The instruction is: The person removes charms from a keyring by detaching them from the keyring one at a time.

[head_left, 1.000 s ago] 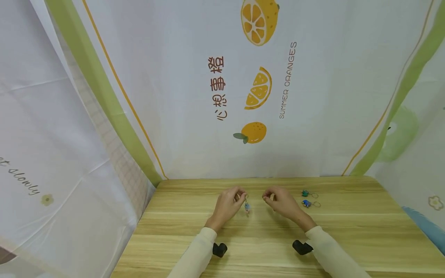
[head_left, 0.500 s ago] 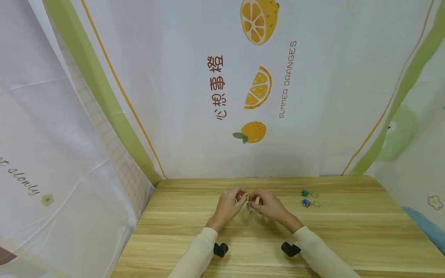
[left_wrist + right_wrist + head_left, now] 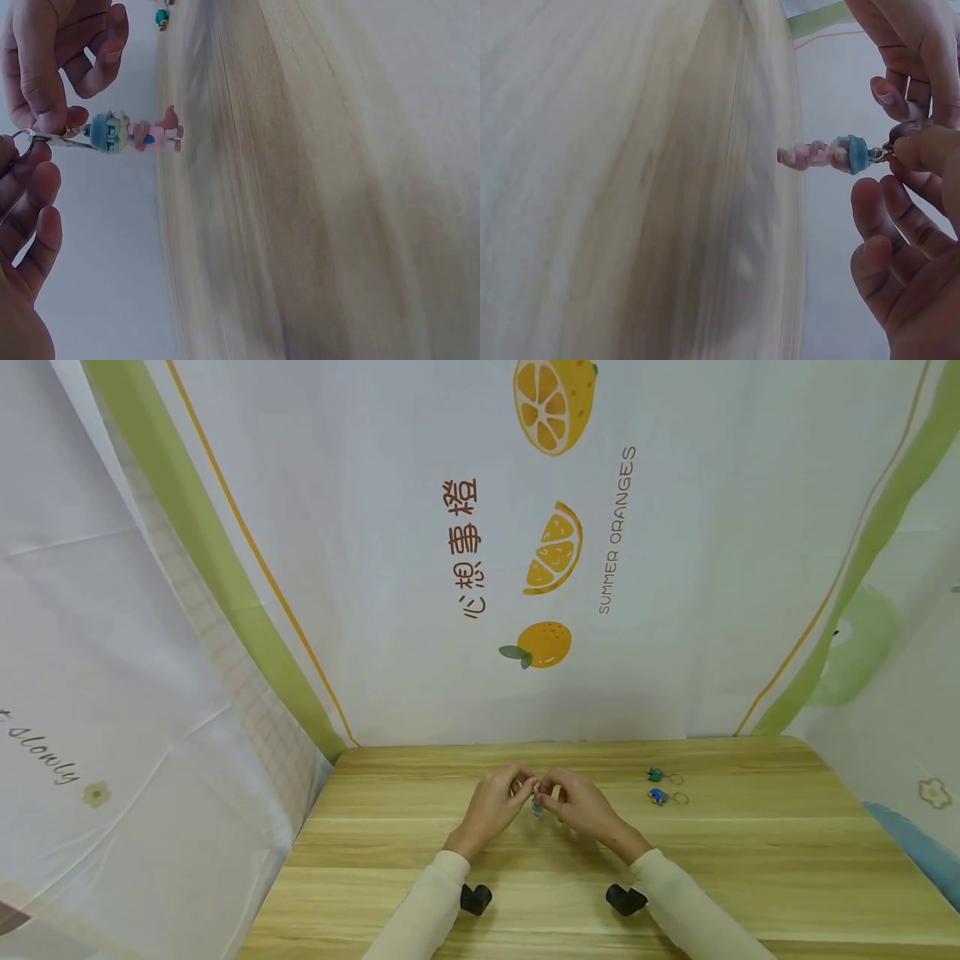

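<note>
A small figure keychain (image 3: 112, 133) with a teal hat and pink body hangs between the two hands above the table. In the left wrist view, its metal ring (image 3: 24, 137) is pinched by the fingertips of my left hand (image 3: 493, 802). My right hand (image 3: 581, 806) pinches the fitting close to the figure's head with thumb and forefinger. Both hands' fingertips meet around the metal parts and partly hide them. From the right wrist view, the figure (image 3: 821, 156) shows its back, the short chain (image 3: 881, 154) running into the fingers.
A green keychain (image 3: 656, 774) and a blue keychain (image 3: 658, 797) lie on the wooden table (image 3: 420, 902) to the right of the hands, rings pointing right. Printed white cloth (image 3: 405, 677) hangs behind the table. Black mounts (image 3: 476, 900) sit at both wrists.
My right hand has moved left to meet the left hand and has taken hold of the keychain. The dangling figure has turned slightly. The left hand has stayed nearly in place.
</note>
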A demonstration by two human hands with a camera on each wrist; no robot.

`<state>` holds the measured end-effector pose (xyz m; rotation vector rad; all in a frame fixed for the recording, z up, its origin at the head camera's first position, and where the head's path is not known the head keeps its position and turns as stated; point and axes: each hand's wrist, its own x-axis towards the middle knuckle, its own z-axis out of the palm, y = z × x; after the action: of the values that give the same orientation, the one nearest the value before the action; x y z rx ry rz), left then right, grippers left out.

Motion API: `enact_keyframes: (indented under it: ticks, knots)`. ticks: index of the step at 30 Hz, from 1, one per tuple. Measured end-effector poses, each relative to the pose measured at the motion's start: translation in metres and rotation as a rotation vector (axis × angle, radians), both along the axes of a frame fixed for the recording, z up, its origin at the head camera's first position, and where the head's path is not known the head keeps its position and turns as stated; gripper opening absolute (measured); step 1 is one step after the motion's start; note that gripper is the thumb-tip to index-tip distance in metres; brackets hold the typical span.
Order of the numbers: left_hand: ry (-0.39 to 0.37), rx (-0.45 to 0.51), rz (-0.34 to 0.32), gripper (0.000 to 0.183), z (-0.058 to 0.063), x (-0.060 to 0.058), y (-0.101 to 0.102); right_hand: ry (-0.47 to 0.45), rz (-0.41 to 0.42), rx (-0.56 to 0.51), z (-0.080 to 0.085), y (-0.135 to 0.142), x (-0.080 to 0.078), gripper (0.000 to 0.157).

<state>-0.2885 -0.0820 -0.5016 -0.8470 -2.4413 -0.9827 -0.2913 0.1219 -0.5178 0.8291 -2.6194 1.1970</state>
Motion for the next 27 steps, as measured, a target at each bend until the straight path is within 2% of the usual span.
enact_keyframes:
  ticks: [12,18,27]
  knots:
    - [-0.041,-0.018,-0.026,0.01,0.0,0.001,-0.003,-0.144,-0.053,-0.022,0.003,0.006,-0.003,0.005]
    - [-0.039,-0.025,-0.054,0.011,-0.002,-0.001,-0.004,-0.097,-0.034,-0.09,0.007,0.008,-0.004,0.008]
    - [-0.142,0.021,-0.119,0.013,-0.006,-0.004,-0.005,-0.021,0.014,-0.096,0.01,0.007,-0.006,0.005]
